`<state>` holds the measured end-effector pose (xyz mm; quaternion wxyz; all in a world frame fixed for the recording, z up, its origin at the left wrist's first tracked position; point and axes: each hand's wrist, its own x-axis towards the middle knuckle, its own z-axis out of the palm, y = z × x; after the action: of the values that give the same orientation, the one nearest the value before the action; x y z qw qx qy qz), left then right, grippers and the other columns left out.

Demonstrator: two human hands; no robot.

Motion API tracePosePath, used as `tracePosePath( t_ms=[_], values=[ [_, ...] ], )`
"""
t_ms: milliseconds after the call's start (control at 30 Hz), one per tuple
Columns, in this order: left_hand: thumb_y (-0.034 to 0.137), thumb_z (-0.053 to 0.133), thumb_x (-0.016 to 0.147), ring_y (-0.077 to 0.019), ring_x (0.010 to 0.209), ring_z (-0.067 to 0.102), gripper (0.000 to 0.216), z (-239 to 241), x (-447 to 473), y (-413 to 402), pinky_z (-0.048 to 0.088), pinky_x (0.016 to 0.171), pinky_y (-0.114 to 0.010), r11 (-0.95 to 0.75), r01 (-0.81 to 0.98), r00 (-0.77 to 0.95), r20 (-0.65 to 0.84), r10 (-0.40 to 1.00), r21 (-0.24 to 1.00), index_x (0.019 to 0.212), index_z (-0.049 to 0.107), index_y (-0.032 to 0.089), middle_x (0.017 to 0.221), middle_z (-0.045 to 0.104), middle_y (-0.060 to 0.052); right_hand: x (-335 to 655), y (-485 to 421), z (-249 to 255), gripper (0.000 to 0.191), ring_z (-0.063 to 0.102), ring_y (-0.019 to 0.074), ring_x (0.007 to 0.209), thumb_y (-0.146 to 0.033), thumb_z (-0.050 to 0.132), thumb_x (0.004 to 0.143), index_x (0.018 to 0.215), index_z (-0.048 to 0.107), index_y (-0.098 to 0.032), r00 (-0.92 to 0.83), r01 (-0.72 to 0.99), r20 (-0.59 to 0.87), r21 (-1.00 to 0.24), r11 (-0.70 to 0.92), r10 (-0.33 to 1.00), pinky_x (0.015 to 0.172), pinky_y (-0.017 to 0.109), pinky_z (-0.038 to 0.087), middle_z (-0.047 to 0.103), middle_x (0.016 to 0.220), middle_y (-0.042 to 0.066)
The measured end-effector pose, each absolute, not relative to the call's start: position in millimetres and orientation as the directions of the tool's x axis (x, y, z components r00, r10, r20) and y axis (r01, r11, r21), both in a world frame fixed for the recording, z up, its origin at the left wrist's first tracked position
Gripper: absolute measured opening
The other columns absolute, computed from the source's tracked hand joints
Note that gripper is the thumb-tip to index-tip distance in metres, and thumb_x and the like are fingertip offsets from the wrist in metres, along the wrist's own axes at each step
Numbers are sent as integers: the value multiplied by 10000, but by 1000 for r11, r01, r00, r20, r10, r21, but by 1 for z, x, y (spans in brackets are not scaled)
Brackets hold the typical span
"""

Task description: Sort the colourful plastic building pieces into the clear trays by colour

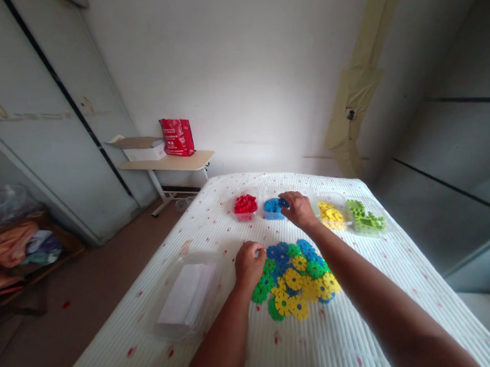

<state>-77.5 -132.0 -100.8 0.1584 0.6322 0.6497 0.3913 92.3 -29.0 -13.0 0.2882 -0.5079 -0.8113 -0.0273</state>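
My right hand [299, 208] reaches over the clear box of blue pieces [272, 207]. Its fingers are closed on a darker blue notched disc [284, 202] at that box's right edge. At the left edge of a loose pile of notched plastic discs, my left hand [250, 264] is curled with thumb and fingertips together; what it pinches, if anything, is too small to make out. The pile mixes yellow discs [294, 279], green discs [266, 283] and blue discs [278, 253], lying flat and overlapping. My right forearm covers part of its right side.
Along the far side of the covered table [213, 208] stand clear boxes with red pieces [245, 204], yellow pieces [331, 215] and light green pieces [365, 217]. A clear container with white paper [184, 293] lies at left. Behind, a small desk [179, 162] bears a red bag [177, 137].
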Motion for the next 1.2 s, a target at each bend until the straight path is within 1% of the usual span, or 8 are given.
tracePosePath(
  t_ms=[67, 167, 300, 400, 667, 800, 1000, 1200],
  values=[
    [163, 535, 758, -126, 754, 565, 116, -102, -78, -132, 391, 720, -235, -108, 695, -151, 291, 945, 711, 674, 614, 176, 751, 629, -5, 91, -14, -16, 399, 566, 234, 1069, -185, 581, 716, 1113, 607, -200, -288, 841, 516, -266, 471, 806, 903, 400, 436, 624, 1184, 89],
    [150, 532, 754, -127, 759, 566, 117, -102, -78, -132, 394, 730, -235, -112, 689, -149, 291, 945, 716, 676, 614, 175, 751, 631, -8, 101, -10, -26, 292, 586, 225, 1058, -233, 553, 766, 1042, 636, -189, -259, 813, 598, -290, 506, 758, 900, 395, 445, 624, 1180, 108],
    [148, 526, 757, -127, 761, 569, 121, -101, -78, -132, 399, 725, -234, -108, 677, -150, 281, 948, 728, 687, 620, 178, 759, 635, -8, 132, -37, -41, 209, 636, 215, 931, -233, 469, 818, 870, 665, -180, -215, 775, 710, -293, 559, 671, 844, 372, 470, 687, 1000, 108],
    [152, 524, 759, -127, 758, 569, 125, -100, -78, -132, 399, 720, -235, -108, 669, -146, 273, 951, 735, 686, 622, 182, 759, 637, -5, 162, -70, -54, 210, 649, 214, 846, -247, 454, 822, 801, 655, -189, -196, 771, 721, -305, 559, 664, 799, 366, 482, 700, 872, 86],
    [183, 529, 759, -127, 741, 560, 112, -102, -79, -131, 402, 708, -239, -124, 662, -139, 283, 949, 739, 694, 621, 181, 756, 632, -4, 219, -132, -82, 264, 644, 190, 698, -376, 477, 779, 807, 656, -184, -37, 690, 418, -647, 326, 908, 646, 299, 517, 703, 803, 68],
    [192, 527, 758, -126, 735, 563, 117, -102, -80, -132, 406, 707, -238, -123, 667, -138, 285, 949, 734, 690, 621, 180, 746, 628, -3, 219, -134, -78, 274, 639, 191, 687, -412, 516, 750, 792, 660, -183, -55, 635, 334, -716, 291, 941, 641, 297, 516, 703, 774, 58],
    [214, 523, 771, -128, 753, 567, 119, -102, -80, -132, 410, 715, -237, -109, 671, -148, 277, 949, 733, 722, 626, 180, 773, 637, -6, 201, -148, -61, 266, 631, 166, 696, -381, 482, 819, 848, 662, -187, -258, 651, 350, -626, 430, 901, 644, 268, 499, 688, 804, 54],
    [225, 521, 772, -134, 779, 575, 124, -102, -79, -132, 421, 728, -240, -102, 673, -153, 272, 950, 733, 744, 634, 182, 795, 645, -9, 179, -166, -52, 232, 617, 167, 788, -350, 493, 842, 960, 653, -230, -405, 815, 239, -343, 467, 883, 698, 264, 468, 662, 881, 49]
  ],
)
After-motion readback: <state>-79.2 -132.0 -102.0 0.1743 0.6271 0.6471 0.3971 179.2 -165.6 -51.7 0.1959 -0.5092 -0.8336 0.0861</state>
